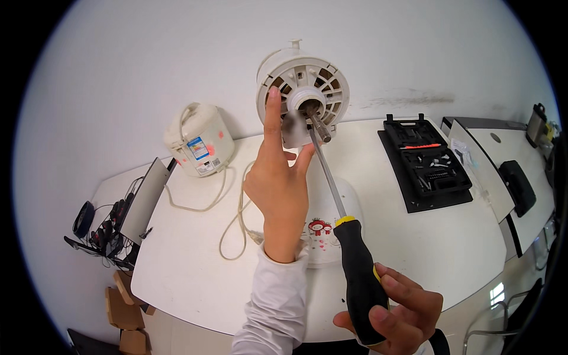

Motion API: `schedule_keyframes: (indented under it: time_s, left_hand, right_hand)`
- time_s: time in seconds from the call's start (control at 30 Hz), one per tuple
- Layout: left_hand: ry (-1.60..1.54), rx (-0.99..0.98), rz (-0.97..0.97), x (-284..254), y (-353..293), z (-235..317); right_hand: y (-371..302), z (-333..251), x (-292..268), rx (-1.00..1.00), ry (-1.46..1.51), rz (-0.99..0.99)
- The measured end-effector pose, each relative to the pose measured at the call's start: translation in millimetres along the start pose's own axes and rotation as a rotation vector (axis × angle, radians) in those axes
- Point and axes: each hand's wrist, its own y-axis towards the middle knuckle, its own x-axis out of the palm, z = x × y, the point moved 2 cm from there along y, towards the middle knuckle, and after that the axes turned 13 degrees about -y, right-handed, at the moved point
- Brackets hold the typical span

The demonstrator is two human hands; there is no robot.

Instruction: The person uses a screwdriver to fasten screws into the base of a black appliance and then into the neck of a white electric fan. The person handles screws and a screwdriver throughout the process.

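Observation:
A white electric fan head (337, 89) stands upright in front of me, its blades and grille off. Its metal motor shaft (320, 128) sticks out from the round slotted housing. My left hand (277, 177) grips the housing's lower side, index finger stretched up along the front and thumb below the shaft; its other fingers are partly hidden. In my right hand (408, 310) is a long screwdriver (361, 275) with a black and yellow handle. Its blade slants up to the housing just under the shaft, and I cannot tell exactly where the tip rests. Below is the white fan base (349, 204) with red cartoon figures.
A white rice cooker (200, 142) stands at the back left of the white table (177, 260). A pale cord with a plug (255, 236) lies nearby. On the right, a black tool case (429, 160) lies open. Cardboard boxes (124, 310) are on the floor at left.

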Motion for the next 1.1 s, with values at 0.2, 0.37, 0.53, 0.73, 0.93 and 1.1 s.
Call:
schedule_keyframes:
  time_s: [0.2, 0.37, 0.53, 0.73, 0.93, 1.1]
  left_hand:
    - [-0.014, -0.021, -0.018, 0.7, -0.8, -0.9]
    - [-0.015, 0.031, -0.011, 1.4, -0.4, -3.1]
    - [0.015, -0.012, -0.013, 2.5, -1.2, -1.4]
    - [0.016, -0.032, -0.014, 5.1, -1.4, -2.2]
    - [0.019, 0.004, -0.017, 4.8, -1.0, -1.5]
    - [0.044, -0.013, -0.031, 3.6, -1.3, -4.6]
  right_hand:
    - [0.9, 1.8, 3.6, -0.011, 0.032, 0.05]
    - [-10.7, 13.4, 17.6, -0.122, 0.087, 0.215]
    - [-11.3, 14.3, 20.0, -0.154, 0.06, 0.249]
    - [0.6, -1.7, 14.9, 0.016, 0.028, 0.212]
    - [-14.0, 13.9, 23.8, -0.062, 0.106, 0.293]
    - [-13.7, 12.3, 28.3, -0.045, 0.147, 0.29]
